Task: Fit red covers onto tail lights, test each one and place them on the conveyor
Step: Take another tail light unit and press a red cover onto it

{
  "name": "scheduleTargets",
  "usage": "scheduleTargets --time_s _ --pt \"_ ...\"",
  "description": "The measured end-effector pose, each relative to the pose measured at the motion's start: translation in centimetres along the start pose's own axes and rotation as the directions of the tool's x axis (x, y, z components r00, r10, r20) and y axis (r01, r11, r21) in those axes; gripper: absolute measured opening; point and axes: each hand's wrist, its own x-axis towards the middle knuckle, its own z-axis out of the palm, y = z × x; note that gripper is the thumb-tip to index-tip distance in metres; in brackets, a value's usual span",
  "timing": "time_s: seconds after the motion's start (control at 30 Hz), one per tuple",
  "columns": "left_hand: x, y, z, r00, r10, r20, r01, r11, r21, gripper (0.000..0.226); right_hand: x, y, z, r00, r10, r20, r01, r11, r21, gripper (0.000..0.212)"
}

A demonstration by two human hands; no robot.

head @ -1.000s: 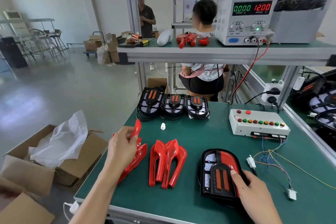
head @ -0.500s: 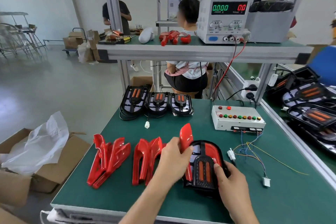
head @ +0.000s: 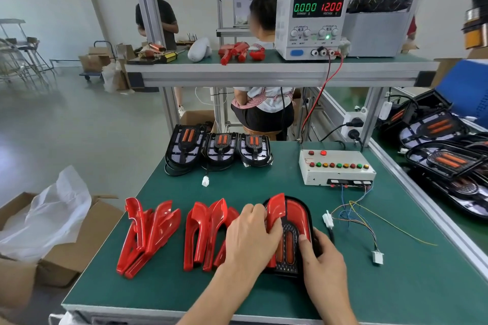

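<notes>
Here, both hands [head: 285, 245] on tail light [head: 287, 248] — crumpled plastic [head: 50, 216] in carton [head: 79, 245].

Green bench [head: 163, 282]: three uncovered tail lights [head: 218, 149] in a row at far edge, left of centre. Button box [head: 335, 167] near far right corner, its wires [head: 356, 215] running toward the near edge. Two stacks of red covers [head: 148, 237] near left edge and centre. One tail light [head: 289, 235] near front edge, partly covered in red
</notes>
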Motion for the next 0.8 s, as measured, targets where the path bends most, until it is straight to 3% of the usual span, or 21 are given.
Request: scheduleTargets --time_s 0.23,0.8 --pt "1.0 -0.9 -0.8 0.998 -0.055 -0.009 0.054 0.995 -0.089 0.028 0.2 0.1 -0.1 1.0 0.001 0.01 -0.001 1.0 0.031 0.025" --pt "0.4 -0.7 0.1 0.999 -0.041 0.0 0.041 0.999 0.013 0.031 -0.2 -0.4 -0.1 1.0 0.006 0.025 -0.006 1.0 0.029 0.012"
